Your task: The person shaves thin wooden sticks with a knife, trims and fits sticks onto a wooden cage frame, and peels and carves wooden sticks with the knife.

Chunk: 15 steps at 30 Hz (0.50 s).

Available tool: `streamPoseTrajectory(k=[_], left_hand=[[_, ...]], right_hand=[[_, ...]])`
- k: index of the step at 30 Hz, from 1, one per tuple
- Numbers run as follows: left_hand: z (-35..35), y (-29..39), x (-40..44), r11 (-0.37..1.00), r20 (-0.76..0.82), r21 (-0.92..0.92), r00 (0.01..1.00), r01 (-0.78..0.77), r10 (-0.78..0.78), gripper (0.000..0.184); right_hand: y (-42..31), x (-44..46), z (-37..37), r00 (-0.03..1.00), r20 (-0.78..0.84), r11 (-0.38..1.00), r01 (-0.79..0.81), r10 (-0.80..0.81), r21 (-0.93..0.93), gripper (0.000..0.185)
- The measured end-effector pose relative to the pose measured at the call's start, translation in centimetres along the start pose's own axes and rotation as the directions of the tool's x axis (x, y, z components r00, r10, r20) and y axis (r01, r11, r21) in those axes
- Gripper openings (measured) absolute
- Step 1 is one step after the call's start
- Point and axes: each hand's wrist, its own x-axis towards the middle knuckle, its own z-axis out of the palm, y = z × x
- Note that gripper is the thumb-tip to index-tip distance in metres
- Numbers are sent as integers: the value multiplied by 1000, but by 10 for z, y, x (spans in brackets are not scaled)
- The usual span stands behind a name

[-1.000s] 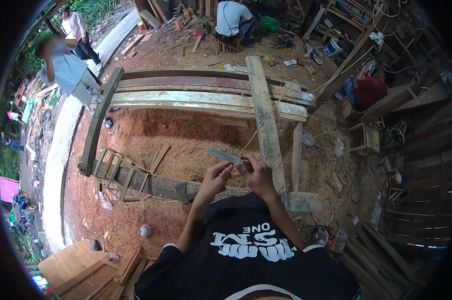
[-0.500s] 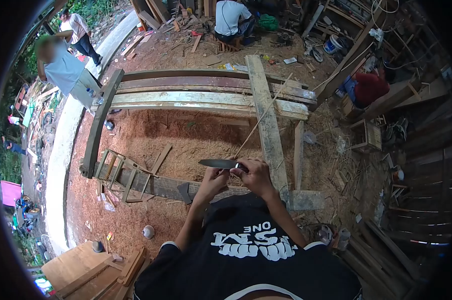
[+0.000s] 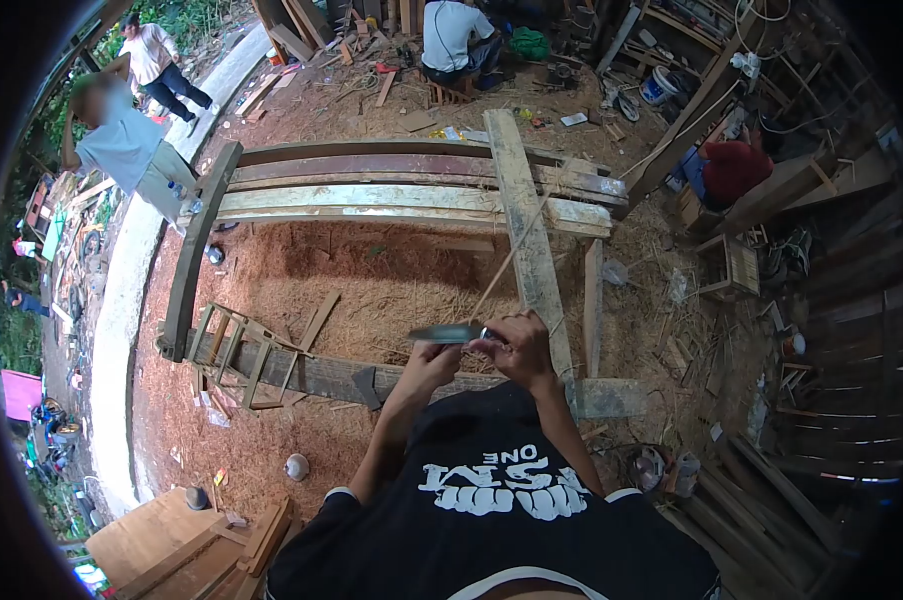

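My right hand (image 3: 519, 347) is closed round the handle of a knife (image 3: 444, 335), whose blade points left across the top of my left hand. My left hand (image 3: 431, 364) is closed on a long thin wooden strip (image 3: 503, 271). This strip slants up and right from between my hands, over a wide plank (image 3: 525, 215). Its near end is hidden by the knife and fingers. Both hands are above the near beam (image 3: 422, 385) of a wooden frame, in front of my black shirt.
Long boards (image 3: 362, 198) lie across the frame's far side. A small slatted wooden piece (image 3: 240, 350) rests on the near beam at left. Sawdust and scraps cover the ground. Several people are around, including a seated person in white (image 3: 455, 40) and one in red (image 3: 737, 168).
The strip's far end has come down and left, nearer my hands. The knife has shifted slightly right, and its blade is blurred. At upper left, the person walking has changed stride.
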Motion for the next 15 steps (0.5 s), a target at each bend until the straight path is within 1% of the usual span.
streamPoseTrajectory(k=[1,2,3,4,5,6,7,8,9,10,11,12,13,15], left_hand=[[-1,3,-2,1000,6,-22,1000,-5,5,42],[-1,6,-10,1000,12,-8,1000,26,-26,42],[2,15,-27,998,14,7,998,57,-57,42],[0,17,-41,996,13,24,996,90,-91,42],[-9,7,-50,995,-14,28,995,98,-97,42],[-15,5,-52,995,-39,31,995,91,-90,42],[-20,5,-52,995,-65,38,994,88,-86,43],[-27,6,-51,1000,-39,16,999,17,-16,43],[-27,12,-46,1000,-54,-17,998,17,-18,43],[-25,17,-40,999,-67,-51,998,14,-18,43],[-24,20,-34,996,-78,-86,997,6,-13,43],[-24,22,-29,998,-36,-60,999,-9,7,44],[-22,24,-24,996,-31,-83,999,-24,21,44],[-15,25,-17,991,-24,-126,999,-40,37,45]], right_hand=[[14,0,-1,998,-60,999,-37,37,4,40],[30,1,-5,990,-119,997,-72,73,12,40],[53,1,-21,988,-151,977,-51,20,-208,42],[68,-6,-16,881,-343,927,-369,325,-71,45],[78,-6,-36,848,-307,881,-470,432,-59,45],[79,2,-43,858,-451,921,-351,245,-167,44],[76,9,-46,882,-418,931,-316,218,-182,43],[70,9,-49,904,-377,938,-289,201,-193,43],[62,11,-50,924,-337,944,-260,181,-204,42],[57,12,-38,923,-340,957,-244,180,-158,42],[49,10,-32,943,-236,954,-271,236,-130,42],[46,7,-20,945,-213,956,-274,248,-104,43],[41,6,-9,947,-187,958,-277,259,-76,45],[30,2,2,947,-116,954,-293,299,62,45]])
